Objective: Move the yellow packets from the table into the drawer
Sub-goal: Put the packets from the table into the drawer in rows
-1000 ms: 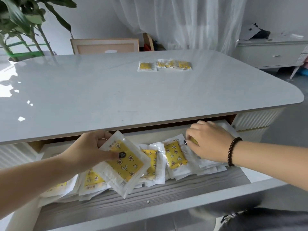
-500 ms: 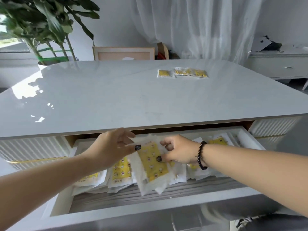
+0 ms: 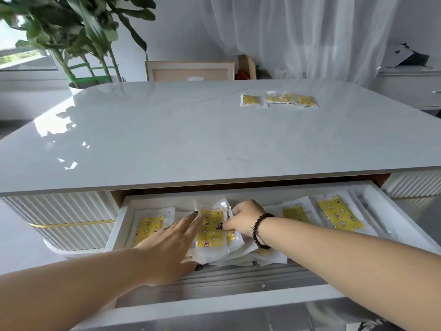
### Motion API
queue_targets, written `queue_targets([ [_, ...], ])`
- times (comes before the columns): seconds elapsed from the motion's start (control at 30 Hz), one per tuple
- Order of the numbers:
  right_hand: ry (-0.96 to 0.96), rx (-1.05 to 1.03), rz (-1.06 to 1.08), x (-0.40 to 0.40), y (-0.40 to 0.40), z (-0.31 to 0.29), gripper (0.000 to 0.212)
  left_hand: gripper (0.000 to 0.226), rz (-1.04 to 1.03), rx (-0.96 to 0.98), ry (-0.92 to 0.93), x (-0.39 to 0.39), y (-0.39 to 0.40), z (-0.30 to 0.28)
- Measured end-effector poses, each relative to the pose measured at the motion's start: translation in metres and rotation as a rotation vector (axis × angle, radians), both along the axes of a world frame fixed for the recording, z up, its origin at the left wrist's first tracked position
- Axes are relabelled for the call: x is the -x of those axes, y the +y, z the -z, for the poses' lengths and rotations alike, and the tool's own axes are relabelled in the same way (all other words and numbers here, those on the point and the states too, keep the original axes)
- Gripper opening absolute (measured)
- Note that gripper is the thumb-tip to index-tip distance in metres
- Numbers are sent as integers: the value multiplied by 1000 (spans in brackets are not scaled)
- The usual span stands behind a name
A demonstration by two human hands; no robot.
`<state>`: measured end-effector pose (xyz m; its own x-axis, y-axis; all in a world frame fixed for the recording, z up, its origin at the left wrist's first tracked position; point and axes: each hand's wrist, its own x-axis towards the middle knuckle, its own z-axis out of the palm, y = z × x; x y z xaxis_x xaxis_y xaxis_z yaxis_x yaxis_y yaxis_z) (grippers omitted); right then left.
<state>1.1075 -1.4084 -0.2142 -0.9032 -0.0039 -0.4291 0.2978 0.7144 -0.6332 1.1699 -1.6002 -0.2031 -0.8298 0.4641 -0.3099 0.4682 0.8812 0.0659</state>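
My left hand (image 3: 167,249) has let go, now flat, fingers spread on centre packet (image 3: 211,229) in drawer (image 3: 391,218). Right hand (image 3: 243,218) pinches its 3 o'clock edge. Batch stowed; remaining packets (image 3: 278,100) wait on table (image 3: 167,139), 1 o'clock.

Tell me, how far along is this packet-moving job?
Mostly done: many yellow packets already lie in the open drawer. In hand: the right hand pinches a packet there while the left hand lies flat on the pile. Left: a few packets wait on the table.
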Motion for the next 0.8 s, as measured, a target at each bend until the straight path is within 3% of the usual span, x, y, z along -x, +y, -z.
queue_targets([
  [0.1, 73, -90, -51, -4, -1, -5, 36, 79, 76, 133, 102, 4, -2, 10],
  [0.27, 182, -161, -69, -10, 9, -9, 11, 74, 110, 241, 96, 14, 3, 19],
  [0.53, 103, -28, -25, -10, 19, -14, 25, 77, 223, 385, 125, 18, 13, -1],
  [0.63, 182, -143, -167, -15, 29, -36, 20, 68, 293, 177, 294, 25, 10, -15],
  [0.7, 190, -193, -294, -24, 41, -62, 19, 53, 376, -76, 468, 28, 12, -30],
  [0.8, 209, -204, -386, -35, 65, -107, 14, 30, 381, -306, 632, 36, 13, -60],
])
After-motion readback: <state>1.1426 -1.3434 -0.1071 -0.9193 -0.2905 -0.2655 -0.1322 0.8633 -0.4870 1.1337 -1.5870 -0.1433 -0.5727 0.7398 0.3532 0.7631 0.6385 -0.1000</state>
